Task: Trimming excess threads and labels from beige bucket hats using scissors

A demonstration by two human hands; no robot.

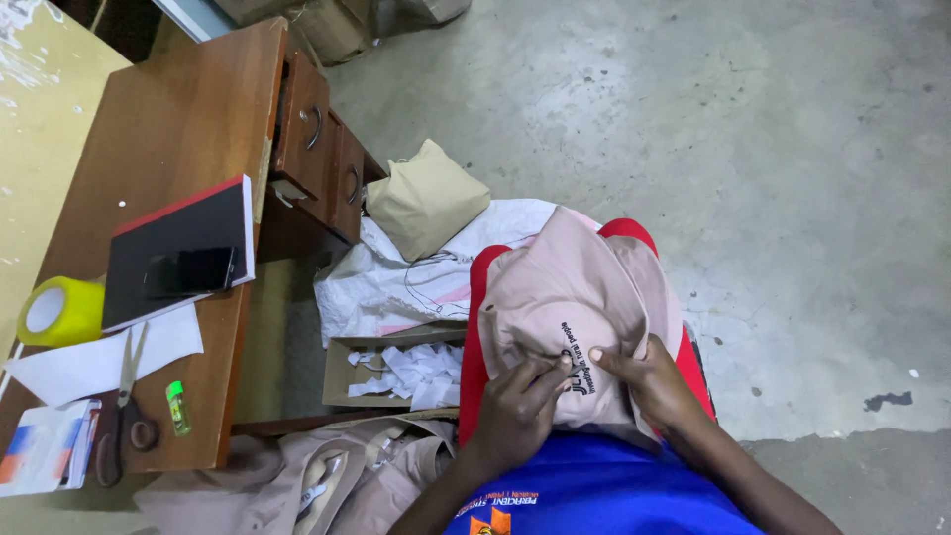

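Beige cotton cap (570, 297) sits on the person's lap, spread over red trousers (624, 233), crown up, with a patch of dark embroidered lettering facing the camera. Both hands are on it: the left hand (515, 406) is pinched shut on the fabric right at the lettering, fingers bunched as if holding something thin, though whatever it is comes out too small to tell, and the right hand (654, 381) is clamped on the cap just beside the stitching, thumb pressed flat on top. What could go sideways, by my guess: the fingers work so close to the embroidery that a slip could snag or pull a stitch, and the cap is only balanced on the knees, so a tug could slide it onto the concrete floor (773, 149). Looks-wise the cap is soft and a bit creased, panels collapsing without a head inside, seams clean. Off to the left is the wooden tabletop (178, 119) with a black notebook (178, 253), a phone (190, 270) lying on it, yellow tape (59, 310), scissors (124, 406) and a small green lighter (177, 406). More beige caps (327, 481) pile near the knee, beside a cardboard box (342, 372) of white scraps.
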